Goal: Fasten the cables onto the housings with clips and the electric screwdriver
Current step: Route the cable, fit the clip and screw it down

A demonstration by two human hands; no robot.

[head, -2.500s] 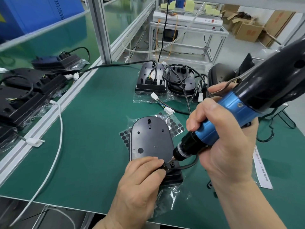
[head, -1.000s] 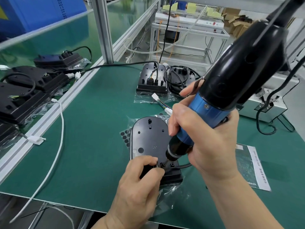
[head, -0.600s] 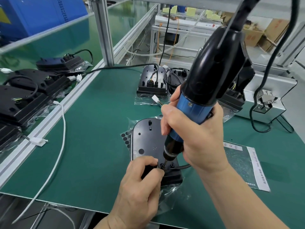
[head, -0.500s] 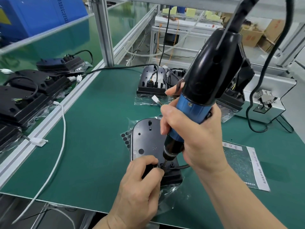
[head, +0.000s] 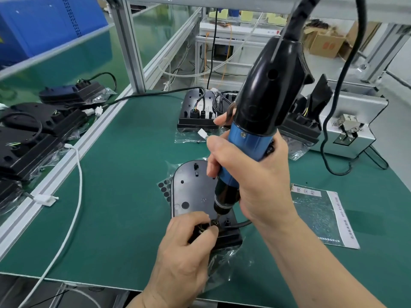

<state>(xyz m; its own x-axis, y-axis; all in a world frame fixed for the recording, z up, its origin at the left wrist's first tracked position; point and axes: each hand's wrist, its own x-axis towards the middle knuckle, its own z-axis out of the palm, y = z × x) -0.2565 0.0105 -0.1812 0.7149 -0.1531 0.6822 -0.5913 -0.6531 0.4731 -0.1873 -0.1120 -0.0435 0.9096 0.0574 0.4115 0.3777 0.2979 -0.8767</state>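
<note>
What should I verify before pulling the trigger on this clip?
1. Tool grip, right hand around the screwdriver: ok.
2. Part held, left hand pinching the clip: ok.
3. Engagement of the bit at the clip: cannot tell, too small.
4. Routing of the cable under the clip: cannot tell, fingers hide it.
5. Support, housing flat on the mat: ok.
6. Clearance, left fingertips from the bit: not ok, right beside it.
</note>
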